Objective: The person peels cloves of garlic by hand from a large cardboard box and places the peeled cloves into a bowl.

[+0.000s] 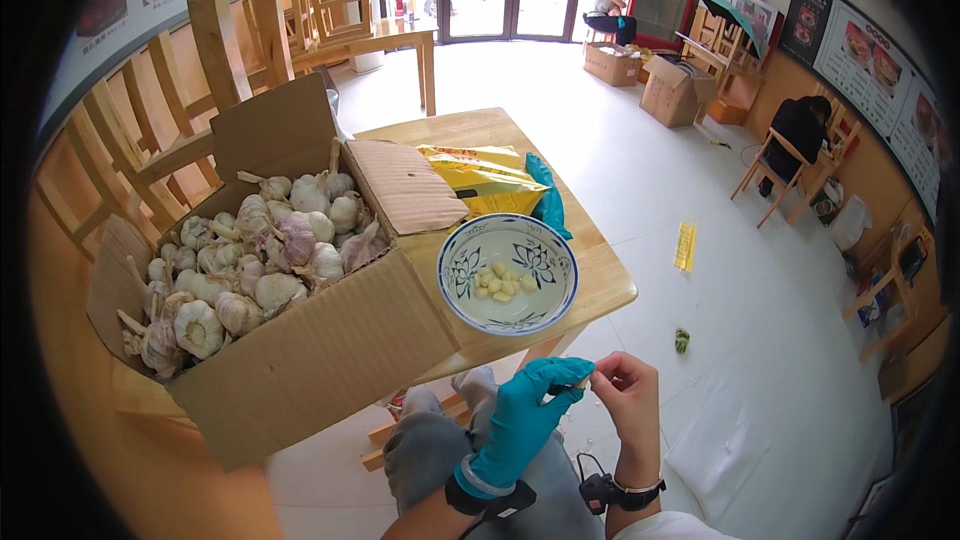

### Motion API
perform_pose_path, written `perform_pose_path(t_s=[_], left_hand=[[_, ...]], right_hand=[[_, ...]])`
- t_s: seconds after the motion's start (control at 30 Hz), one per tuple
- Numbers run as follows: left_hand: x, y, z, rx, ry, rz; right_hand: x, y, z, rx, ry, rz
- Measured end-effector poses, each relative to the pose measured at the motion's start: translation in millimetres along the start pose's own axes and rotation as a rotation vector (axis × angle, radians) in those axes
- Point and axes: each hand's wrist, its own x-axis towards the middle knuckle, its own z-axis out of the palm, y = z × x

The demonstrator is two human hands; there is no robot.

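My left hand (529, 405), in a teal glove, pinches a small garlic clove (580, 384) over my lap, mostly hidden by the fingers. Bare, my right hand (626, 390) meets it there, thumb and forefinger pinched at the clove's end. Just beyond my hands, a white bowl with blue flower patterns (508, 322) stands near the table's corner. Several peeled garlic cloves (501, 283) lie in its bottom. To the left, an open cardboard box (315, 367) is filled with whole garlic bulbs (281, 292).
Behind the bowl, a yellow plastic bag (487, 172) and a teal glove (550, 199) lie on the wooden table (600, 281). Stacked wooden chairs (217, 37) stand left. A plastic sheet (712, 450) and yellow wrapper (685, 246) lie on the floor. Two people sit farther off.
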Motion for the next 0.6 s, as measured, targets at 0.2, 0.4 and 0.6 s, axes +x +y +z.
perform_pose_path(t_s=[0.2,0.4,0.6], left_hand=[[3,-7,-1,-0.226,-0.005,-0.068],[1,-4,-4,-0.331,-0.056,-0.225],[-2,7,-4,-0.435,-0.043,-0.250]], right_hand=[[1,5,6,0.041,0.035,-0.011],[-4,9,7,0.016,0.059,-0.006],[-6,14,5,-0.101,0.123,-0.088]])
